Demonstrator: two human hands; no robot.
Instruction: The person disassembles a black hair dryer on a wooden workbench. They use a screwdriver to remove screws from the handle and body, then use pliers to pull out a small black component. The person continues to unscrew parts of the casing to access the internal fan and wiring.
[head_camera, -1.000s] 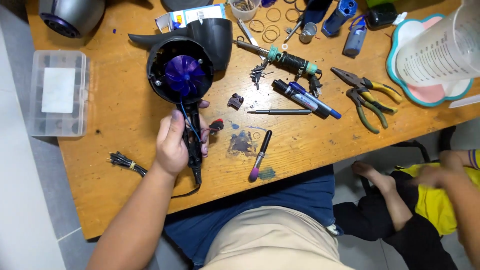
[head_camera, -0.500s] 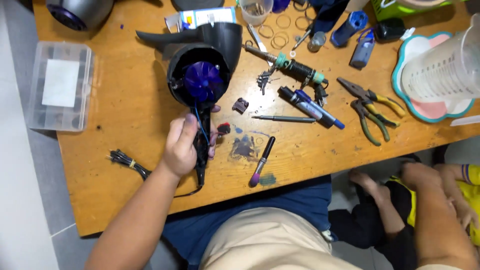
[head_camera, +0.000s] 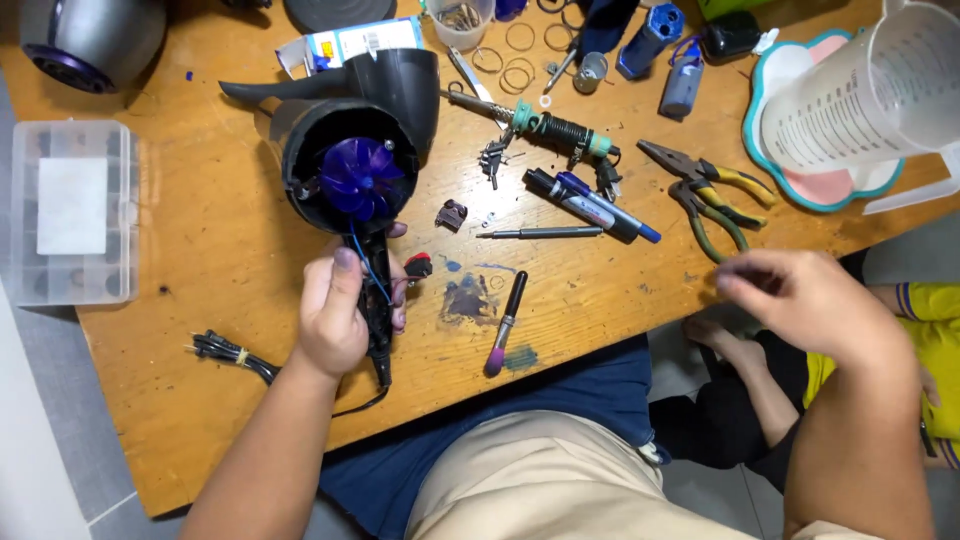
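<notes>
Black hair dryer (head_camera: 350, 130) lying opened on the wooden table (head_camera: 200, 300), purple fan (head_camera: 358, 178) bared and facing up, handle pointing toward the body. Left hand (head_camera: 340, 310) wrapped tight round that handle, thumb pressing along the top, thin blue wire (head_camera: 368, 265) running from the fan housing down past the thumb. Black power cord (head_camera: 235, 355) trailing off the handle's end, bundled to the left near the table edge. Right hand (head_camera: 800, 300) hovering just off the table's front edge, loosely curled, fingertips drawn together, blurred, so cannot tell whether anything small sits pinched there. Pliers with yellow-green grips (head_camera: 705, 190) lying just beyond that hand. Between the two hands: purple-tipped pen (head_camera: 503, 325) beside a dark stain, slim grey screwdriver (head_camera: 545, 233), blue-and-black markers (head_camera: 590, 205), small dark clip (head_camera: 452, 213). Clear compartment box (head_camera: 70, 210) far left. Clear measuring jug (head_camera: 870, 90) on a teal-rimmed tray (head_camera: 770, 150) far right. Another person's foot (head_camera: 725, 345) below the table, by the yellow garment.
</notes>
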